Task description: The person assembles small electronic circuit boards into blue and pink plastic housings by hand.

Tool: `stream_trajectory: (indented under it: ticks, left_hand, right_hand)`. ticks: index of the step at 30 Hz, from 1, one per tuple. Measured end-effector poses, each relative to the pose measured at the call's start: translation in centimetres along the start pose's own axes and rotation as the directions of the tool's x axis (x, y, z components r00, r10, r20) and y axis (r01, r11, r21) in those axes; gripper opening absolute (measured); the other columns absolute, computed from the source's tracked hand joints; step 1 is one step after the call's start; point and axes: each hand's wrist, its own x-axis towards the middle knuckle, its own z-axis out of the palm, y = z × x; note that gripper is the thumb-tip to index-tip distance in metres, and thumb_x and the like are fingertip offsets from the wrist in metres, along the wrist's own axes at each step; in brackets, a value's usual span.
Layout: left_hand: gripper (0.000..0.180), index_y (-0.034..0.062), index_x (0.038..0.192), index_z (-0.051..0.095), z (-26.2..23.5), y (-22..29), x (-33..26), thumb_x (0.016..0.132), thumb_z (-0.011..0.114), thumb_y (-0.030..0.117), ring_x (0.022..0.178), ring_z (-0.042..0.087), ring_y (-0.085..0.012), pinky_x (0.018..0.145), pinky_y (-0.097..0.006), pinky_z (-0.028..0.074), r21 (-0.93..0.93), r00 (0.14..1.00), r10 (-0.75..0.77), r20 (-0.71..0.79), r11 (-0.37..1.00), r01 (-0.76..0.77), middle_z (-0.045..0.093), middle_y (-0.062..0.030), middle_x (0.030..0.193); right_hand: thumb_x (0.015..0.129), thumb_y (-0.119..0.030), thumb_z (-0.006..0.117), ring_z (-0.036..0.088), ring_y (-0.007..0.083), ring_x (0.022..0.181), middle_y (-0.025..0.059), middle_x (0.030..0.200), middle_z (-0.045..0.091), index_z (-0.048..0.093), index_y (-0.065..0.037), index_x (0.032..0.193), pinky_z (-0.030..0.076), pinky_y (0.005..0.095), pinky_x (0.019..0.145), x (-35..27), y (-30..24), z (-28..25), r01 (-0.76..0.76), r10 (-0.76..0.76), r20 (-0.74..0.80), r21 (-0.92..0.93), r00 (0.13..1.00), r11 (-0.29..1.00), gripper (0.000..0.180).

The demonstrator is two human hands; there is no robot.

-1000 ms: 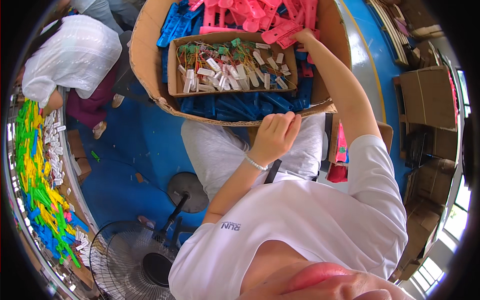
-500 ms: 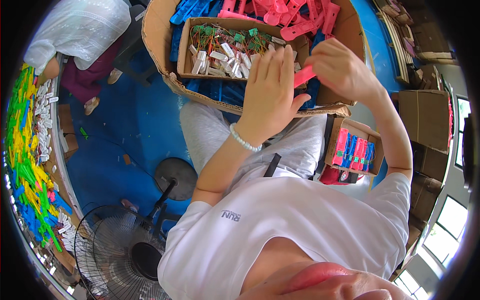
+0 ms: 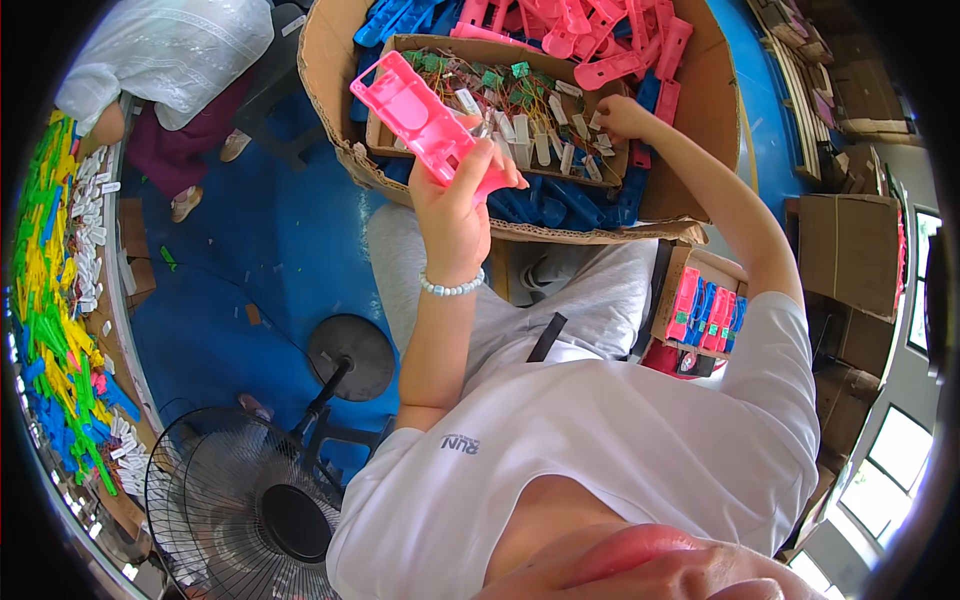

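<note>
My left hand [image 3: 455,195] grips a long pink plastic housing [image 3: 415,110] by its lower end. The housing is tilted, with its hollow, moulded inside facing up. It hangs over the left part of a small cardboard box [image 3: 378,135]. Inside that box lie several white plastic parts [image 3: 541,148] with thin wires and small green circuit boards [image 3: 520,70]. My right hand [image 3: 624,117] reaches to the box's right end, fingers pinched together among the white parts. Whether a part is between those fingertips is too small to tell.
A large carton [image 3: 330,90] surrounds the small box, with pink housings [image 3: 600,35] and blue housings [image 3: 560,200] in it. Right of my legs stands a box of wired pink and blue pieces [image 3: 710,310]. A fan [image 3: 240,500] stands left; beyond, a person [image 3: 170,60] sits by a heaped table.
My hands have come apart. The left has raised the pink housing and moved left; the right has let go of it and reached into the small box's right end.
</note>
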Motion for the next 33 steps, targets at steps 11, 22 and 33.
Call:
stream_trajectory:
  ticks: [11,22,33]
  left_hand:
    - [0.036,-0.0083,0.123,0.047,-0.3,-1.1,-0.3,0.093,0.062,0.002,0.071,0.064,-0.0177,0.067,-0.034,0.056,0.118,0.996,0.041,0.078,0.992,-0.05,0.064,-0.0092,0.086]
    - [0.044,-0.0051,0.121,0.049,1.9,-1.1,0.6,0.083,0.072,-0.002,0.076,0.066,-0.0146,0.07,-0.027,0.055,0.34,0.99,0.057,0.13,0.935,-0.098,0.068,-0.0104,0.093]
    - [0.033,-0.0041,0.113,0.059,7.4,1.1,2.7,0.083,0.072,-0.001,0.084,0.067,-0.0123,0.073,-0.025,0.055,0.439,0.885,0.071,0.46,0.848,-0.296,0.071,-0.011,0.104]
  right_hand:
    - [0.077,-0.018,0.076,0.068,0.0318,0.08,0.019,0.085,0.069,0.066,0.001,0.101,0.051,0.0413,0.076,3.8,1.6,4.2,0.112,-0.15,-0.327,-0.134,0.933,0.985,0.032]
    - [0.086,0.0,0.065,0.065,0.0136,0.079,0.0078,0.091,0.065,0.071,0.001,0.101,0.053,0.0262,0.07,-9.9,-7.8,-4.2,0.584,-0.436,-0.442,0.285,0.784,0.76,0.016]
    - [0.089,0.004,0.064,0.066,0.0123,0.08,0.0053,0.088,0.066,0.067,0.004,0.096,0.054,0.0248,0.072,-21.1,-14.9,-7.4,0.761,-0.507,-0.578,0.382,0.64,0.525,0.008]
